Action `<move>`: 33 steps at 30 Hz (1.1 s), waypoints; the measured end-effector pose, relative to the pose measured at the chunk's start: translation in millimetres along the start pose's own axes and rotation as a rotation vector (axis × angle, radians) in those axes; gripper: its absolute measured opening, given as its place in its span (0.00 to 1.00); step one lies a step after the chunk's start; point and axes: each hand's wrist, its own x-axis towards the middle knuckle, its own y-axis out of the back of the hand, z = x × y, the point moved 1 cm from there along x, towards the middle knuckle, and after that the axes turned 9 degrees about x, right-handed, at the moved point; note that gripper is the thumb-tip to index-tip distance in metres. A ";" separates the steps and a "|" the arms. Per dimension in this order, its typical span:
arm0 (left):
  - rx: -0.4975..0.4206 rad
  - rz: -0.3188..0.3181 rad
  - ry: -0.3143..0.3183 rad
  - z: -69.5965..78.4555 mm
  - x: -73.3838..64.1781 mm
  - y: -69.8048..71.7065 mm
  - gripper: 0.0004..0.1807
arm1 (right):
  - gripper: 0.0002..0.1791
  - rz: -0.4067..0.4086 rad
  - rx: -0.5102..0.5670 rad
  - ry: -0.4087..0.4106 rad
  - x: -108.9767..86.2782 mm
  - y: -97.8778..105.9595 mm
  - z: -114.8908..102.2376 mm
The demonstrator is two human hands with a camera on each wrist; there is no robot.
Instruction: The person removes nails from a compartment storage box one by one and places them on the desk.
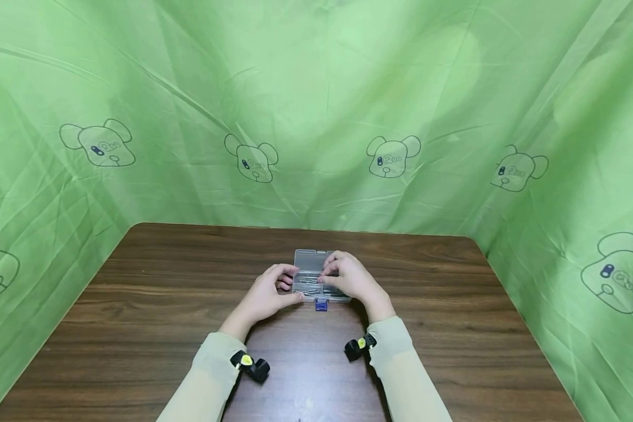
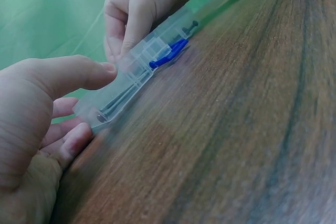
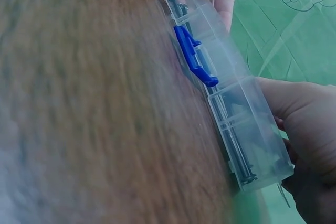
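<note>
Head view: clear plastic box (image 1: 336, 298) sits on the bench (image 1: 163, 305), lid (image 1: 308, 259) folded back, blue latch (image 1: 321, 305) hanging toward the wearer. Metal nails (image 1: 308, 281) lie in its compartments. Left hand (image 1: 269, 293) grips the left end; right hand (image 1: 354, 280) reaches in from the right, fingertips bunched over the compartments.

Left wrist view: left thumb bears on the near top edge, fingers curl about the end wall. Risk: the box is light-looking; uneven thumb pressure could tip it and spill the nails.

Right wrist view: a thin metal rod (image 3: 284, 195) shows just beyond the box's end, near the right hand; whether that hand pinches anything, cannot tell. Risk: smooth, slim nails could slip from a shallow pinch or catch on a divider.
</note>
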 end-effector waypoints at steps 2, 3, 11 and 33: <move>0.007 -0.003 0.001 0.5 -0.3 -0.3 0.34 | 0.06 0.000 0.005 0.011 -1.3 0.9 0.2; 0.010 -0.004 0.000 0.7 -0.5 -0.5 0.34 | 0.06 -0.001 0.008 0.013 -2.1 1.4 0.0; 0.031 -0.008 -0.001 1.3 -0.1 -0.3 0.35 | 0.05 -0.023 0.069 -0.003 -3.4 4.7 1.9; 0.025 -0.004 0.010 3.3 -2.1 -2.4 0.35 | 0.05 0.159 0.256 -0.079 -6.8 18.9 -1.0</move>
